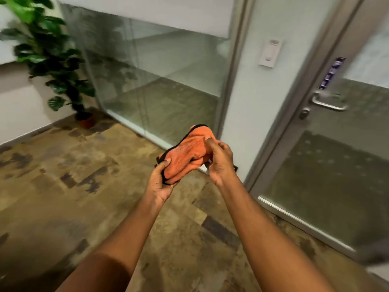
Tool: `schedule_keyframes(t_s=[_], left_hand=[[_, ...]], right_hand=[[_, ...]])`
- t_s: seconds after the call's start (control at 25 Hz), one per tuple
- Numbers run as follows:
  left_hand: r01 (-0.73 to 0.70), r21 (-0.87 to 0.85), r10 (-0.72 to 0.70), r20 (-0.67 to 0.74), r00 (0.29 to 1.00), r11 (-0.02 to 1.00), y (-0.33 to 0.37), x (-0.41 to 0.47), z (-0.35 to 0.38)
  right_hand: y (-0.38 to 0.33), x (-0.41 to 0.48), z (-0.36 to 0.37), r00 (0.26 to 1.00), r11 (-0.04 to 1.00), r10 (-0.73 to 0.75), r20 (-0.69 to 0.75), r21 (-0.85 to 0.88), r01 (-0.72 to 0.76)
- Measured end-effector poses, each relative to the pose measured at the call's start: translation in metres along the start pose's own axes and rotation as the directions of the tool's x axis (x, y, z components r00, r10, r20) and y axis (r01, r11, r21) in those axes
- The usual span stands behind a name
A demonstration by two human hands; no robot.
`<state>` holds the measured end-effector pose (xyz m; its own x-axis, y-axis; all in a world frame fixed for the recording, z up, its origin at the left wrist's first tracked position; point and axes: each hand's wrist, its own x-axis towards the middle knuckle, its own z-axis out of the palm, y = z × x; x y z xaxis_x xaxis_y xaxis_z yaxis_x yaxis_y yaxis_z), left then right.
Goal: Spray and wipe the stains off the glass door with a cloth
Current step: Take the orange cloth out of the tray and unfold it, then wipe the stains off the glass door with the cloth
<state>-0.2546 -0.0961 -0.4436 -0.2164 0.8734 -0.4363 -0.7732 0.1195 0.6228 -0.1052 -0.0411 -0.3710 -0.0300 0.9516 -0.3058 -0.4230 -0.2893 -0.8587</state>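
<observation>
Both hands hold one orange microfibre cloth [187, 153] with dark edging, bunched into a loose wad at mid-frame, above the floor and clear of any surface. Left hand [161, 182] grips the lower left end: thumb pressed on top of the fabric, fingers curled under it. Right hand [219, 161] clenches the upper right part, thumb tip pinching a fold, the other fingers wrapped behind the cloth and hidden.

Containers: one terracotta-coloured pot [86, 121] stands on the floor in the far left corner, touching the base of the wall. It holds a tall plant [48, 49] with broad dark-green leaves; contents of the pot below the rim not discernible.

Surface: carpet tile floor [73, 175], mottled tan and olive with scattered dark rectangular patches.

Room: glass partition wall [160, 81] at centre, frosted band across its upper part, clear below. Right of it, a narrow pale wall panel bearing a white switch plate [270, 52]. Glass door [336, 175] at right in a metal frame, closed, with a metal lever handle [328, 103], a lock cylinder just below the handle, and a dark keypad strip [331, 73] above it. Faint pale spots show on the lower door glass; picture is motion-blurred, so detail is uncertain. Cloth is near the door but apart from it.
</observation>
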Motion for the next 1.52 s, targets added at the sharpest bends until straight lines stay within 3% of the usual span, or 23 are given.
schedule_keyframes(t_s=[0.16, 0.32, 0.44, 0.52, 0.64, 0.8, 0.84, 0.92, 1.04, 1.12, 1.2, 1.32, 1.4, 1.52], left_hand=[[0.029, -0.022, -0.026, 0.126, 0.992, 0.999, -0.037, 0.034, 0.074], [0.144, 0.031, -0.147, 0.264, 0.953, 0.989, -0.08, 0.067, 0.15], [0.277, 0.093, -0.292, 0.304, 0.907, 0.956, -0.108, 0.088, 0.198], [0.37, 0.118, -0.387, 0.337, 0.858, 0.922, -0.128, 0.101, 0.234], [0.461, 0.181, -0.494, 0.377, 0.783, 0.869, -0.158, 0.106, 0.288], [0.534, 0.301, -0.613, 0.373, 0.697, 0.79, -0.197, 0.092, 0.341], [0.547, 0.327, -0.637, 0.368, 0.677, 0.77, -0.209, 0.089, 0.354], [0.571, 0.362, -0.676, 0.367, 0.639, 0.736, -0.231, 0.081, 0.38], [0.573, 0.407, -0.702, 0.372, 0.607, 0.712, -0.265, 0.07, 0.423], [0.55, 0.45, -0.708, 0.374, 0.599, 0.703, -0.285, 0.064, 0.456], [0.52, 0.491, -0.709, 0.378, 0.595, 0.698, -0.309, 0.06, 0.495], [0.474, 0.558, -0.715, 0.365, 0.597, 0.681, -0.342, 0.053, 0.554], [0.457, 0.602, -0.729, 0.346, 0.59, 0.655, -0.357, 0.049, 0.586], [0.419, 0.692, -0.757, 0.285, 0.588, 0.587, -0.386, 0.045, 0.628]], right_hand=[[-0.019, 0.024, -0.06, 0.986, 0.979, 0.031, -0.166, 0.205, 0.004], [-0.046, 0.056, -0.117, 0.955, 0.883, 0.141, -0.262, 0.47, -0.001], [-0.071, 0.071, -0.154, 0.931, 0.881, 0.19, -0.312, 0.472, -0.021], [-0.09, 0.076, -0.177, 0.931, 0.837, 0.155, -0.331, 0.545, 0.054], [-0.113, 0.08, -0.21, 0.937, 0.689, 0.034, -0.348, 0.687, 0.23], [-0.13, 0.074, -0.256, 0.886, 0.549, -0.061, -0.46, 0.726, 0.415], [-0.133, 0.074, -0.267, 0.864, 0.525, -0.108, -0.492, 0.71, 0.47], [-0.139, 0.076, -0.29, 0.788, 0.574, -0.238, -0.568, 0.572, 0.586], [-0.144, 0.084, -0.324, 0.633, 0.725, -0.459, -0.623, 0.149, 0.672], [-0.148, 0.094, -0.352, 0.495, 0.757, -0.58, -0.647, -0.203, 0.622], [-0.163, 0.106, -0.385, 0.327, 0.702, -0.675, -0.661, -0.442, 0.558], [-0.201, 0.124, -0.438, 0.122, 0.593, -0.757, -0.642, -0.595, 0.542], [-0.232, 0.131, -0.462, 0.12, 0.616, -0.717, -0.686, -0.543, 0.571], [-0.276, 0.144, -0.505, 0.289, 0.707, -0.588, -0.755, -0.307, 0.637]])
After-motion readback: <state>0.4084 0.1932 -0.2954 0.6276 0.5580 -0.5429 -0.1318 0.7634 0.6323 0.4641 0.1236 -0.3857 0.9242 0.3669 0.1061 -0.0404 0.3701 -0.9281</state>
